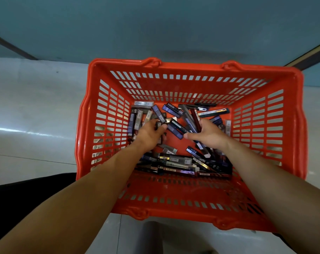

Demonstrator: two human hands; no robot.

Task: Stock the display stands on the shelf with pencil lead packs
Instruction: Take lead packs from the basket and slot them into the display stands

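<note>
Pale tile floor [36, 107]; red basket [192, 67] holds loose lead packs [175, 159]; left hand [150, 133] pinches one, right hand [208, 136] grips several

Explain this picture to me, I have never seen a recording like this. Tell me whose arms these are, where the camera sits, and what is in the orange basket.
There is no machine here: a person works with bare hands. One wide camera on their head looks down, so the arms enter from the bottom of the picture. An orange plastic basket stands on a pale floor. Its bottom is littered with loose pencil lead packs, slim dark and clear cases. Both hands are down among them. The left hand pinches a dark pack. The right hand is curled round a bundle of packs. No shelf or display stand shows in this view.
</note>
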